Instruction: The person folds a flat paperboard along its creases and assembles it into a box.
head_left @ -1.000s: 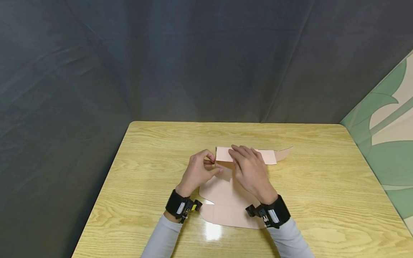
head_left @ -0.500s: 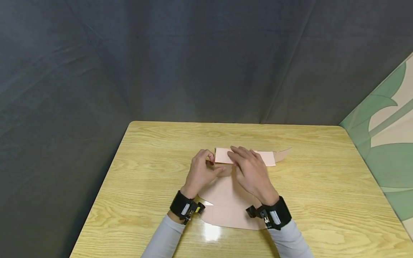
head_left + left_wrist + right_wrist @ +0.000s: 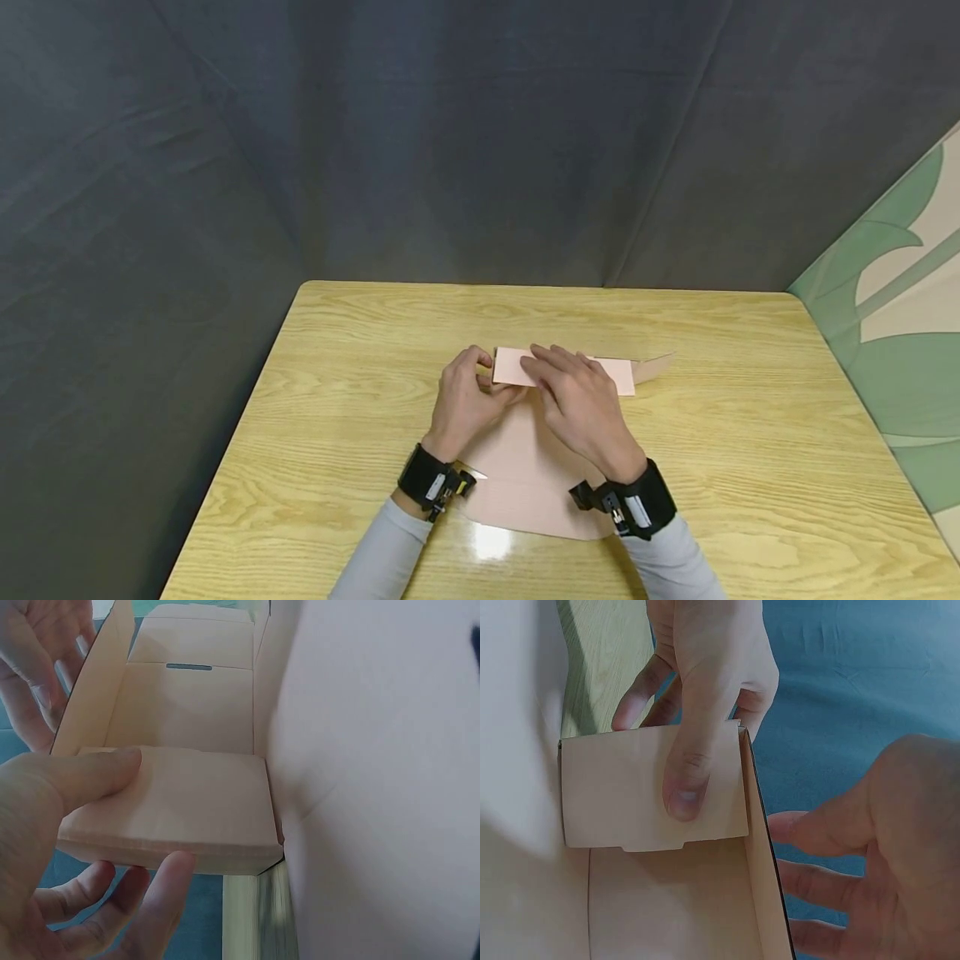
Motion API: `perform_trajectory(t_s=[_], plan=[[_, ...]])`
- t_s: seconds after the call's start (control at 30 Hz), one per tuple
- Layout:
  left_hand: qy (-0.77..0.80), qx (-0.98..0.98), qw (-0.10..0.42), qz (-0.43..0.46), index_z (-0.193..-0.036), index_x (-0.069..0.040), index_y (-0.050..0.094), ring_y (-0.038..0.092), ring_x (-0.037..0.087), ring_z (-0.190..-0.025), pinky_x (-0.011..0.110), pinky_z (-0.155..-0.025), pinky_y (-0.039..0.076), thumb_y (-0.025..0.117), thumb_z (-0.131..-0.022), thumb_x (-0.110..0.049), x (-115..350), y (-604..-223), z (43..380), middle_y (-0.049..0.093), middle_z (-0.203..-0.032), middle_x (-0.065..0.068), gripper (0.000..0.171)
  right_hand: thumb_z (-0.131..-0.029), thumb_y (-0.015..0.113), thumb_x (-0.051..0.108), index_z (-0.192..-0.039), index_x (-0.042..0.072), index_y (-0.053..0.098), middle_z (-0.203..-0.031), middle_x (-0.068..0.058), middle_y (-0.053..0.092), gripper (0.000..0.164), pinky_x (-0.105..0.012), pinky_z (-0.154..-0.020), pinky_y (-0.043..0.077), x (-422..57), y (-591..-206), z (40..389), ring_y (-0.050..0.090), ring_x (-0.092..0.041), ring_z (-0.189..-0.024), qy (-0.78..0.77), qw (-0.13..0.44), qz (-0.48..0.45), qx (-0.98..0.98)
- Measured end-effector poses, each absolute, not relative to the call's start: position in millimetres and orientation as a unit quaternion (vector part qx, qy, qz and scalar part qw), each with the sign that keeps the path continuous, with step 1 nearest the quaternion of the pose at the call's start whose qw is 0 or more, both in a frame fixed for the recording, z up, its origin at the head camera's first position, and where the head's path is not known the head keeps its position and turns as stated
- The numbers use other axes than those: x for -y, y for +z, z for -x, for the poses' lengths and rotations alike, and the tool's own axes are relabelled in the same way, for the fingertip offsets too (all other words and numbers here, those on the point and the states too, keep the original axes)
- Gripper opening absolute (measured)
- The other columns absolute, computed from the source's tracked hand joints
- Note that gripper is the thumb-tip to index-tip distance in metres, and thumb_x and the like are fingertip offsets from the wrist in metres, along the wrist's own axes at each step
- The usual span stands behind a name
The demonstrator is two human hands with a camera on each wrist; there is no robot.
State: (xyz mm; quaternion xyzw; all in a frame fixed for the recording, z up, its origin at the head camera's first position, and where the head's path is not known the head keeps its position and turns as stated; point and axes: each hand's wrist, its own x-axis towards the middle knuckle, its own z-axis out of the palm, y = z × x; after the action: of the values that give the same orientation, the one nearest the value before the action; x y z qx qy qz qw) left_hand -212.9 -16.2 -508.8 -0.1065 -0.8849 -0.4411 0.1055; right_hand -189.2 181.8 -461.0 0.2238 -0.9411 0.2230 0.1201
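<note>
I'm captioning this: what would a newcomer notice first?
Probably the part-folded cardboard box over the table, its end flap gripped by the left hand, the right hand against its wall. Then, perhaps, the black straps on both wrists and the green leaf pattern at the head view's right edge.

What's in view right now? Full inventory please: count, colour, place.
Partly folded cardboard box: 1, pale pinkish tan, on the table
Folded end panel: 1, tan, at the box's left end
Long side wall: 1, tan, under the right fingers
Slot: 1, dark, at a crease beyond the end panel
Wood-grain table: 1, yellowish, under the box
Cloth backdrop: pieces unclear, dark blue-grey, behind and left of the table
Leaf-patterned panel: 1, green and cream, far right
Wristbands with mounted devices: 2, black, one per wrist
Sleeves: 2, light grey, on the forearms
Left grip: 1, bare, holding the end panel
Right grip: 1, bare, against the side wall
</note>
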Motion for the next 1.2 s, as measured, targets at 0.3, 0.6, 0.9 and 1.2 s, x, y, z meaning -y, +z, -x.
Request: perform_trajectory(t_s=[0.3,0.6,0.9,1.2], plan=[[-0.424,0.892,0.119,0.102,-0.100,-0.006,0.062,0.076,0.018,-0.077,0.020,-0.066,0.059,0.092,-0.081,-0.017,20.1,-507.8,214.4,0.072,-0.100,0.010,0.037,-0.102,0.059,0.009,-0.134,0.015,0.076,-0.147,-0.010,0.067,0.036,-0.065,-0.115,0.045,-178.7,-460.3,189.3,0.062,-0.041,-0.138,0.224,0.122,-0.227,0.940],[-0.414,0.899,0.115,0.083,-0.098,-0.009,0.062,0.075,0.015,-0.078,0.022,-0.067,0.060,0.089,-0.079,-0.009,21.2,-508.8,215.9,0.073,-0.100,0.006,0.033,-0.099,0.061,0.008,-0.132,0.015,0.077,-0.145,-0.010,0.069,0.038,-0.065,-0.114,0.047,-175.9,-461.7,190.5,0.063,-0.040,-0.136,0.220,0.134,-0.227,0.939],[-0.409,0.901,0.121,0.077,-0.096,-0.009,0.062,0.073,0.012,-0.077,0.022,-0.064,0.059,0.087,-0.080,-0.006,18.5,-508.9,215.9,0.072,-0.098,0.005,0.030,-0.096,0.064,0.008,-0.131,0.015,0.078,-0.145,-0.011,0.069,0.039,-0.066,-0.113,0.047,-176.4,-461.7,189.9,0.063,-0.041,-0.136,0.228,0.137,-0.225,0.937],[-0.402,0.902,0.130,0.087,-0.095,-0.009,0.061,0.070,0.012,-0.073,0.020,-0.061,0.056,0.084,-0.078,-0.001,17.9,-510.0,216.3,0.071,-0.095,0.006,0.030,-0.096,0.064,0.008,-0.132,0.014,0.077,-0.145,-0.010,0.069,0.039,-0.066,-0.114,0.047,-175.6,-463.1,189.8,0.063,-0.040,-0.136,0.237,0.136,-0.216,0.937]])
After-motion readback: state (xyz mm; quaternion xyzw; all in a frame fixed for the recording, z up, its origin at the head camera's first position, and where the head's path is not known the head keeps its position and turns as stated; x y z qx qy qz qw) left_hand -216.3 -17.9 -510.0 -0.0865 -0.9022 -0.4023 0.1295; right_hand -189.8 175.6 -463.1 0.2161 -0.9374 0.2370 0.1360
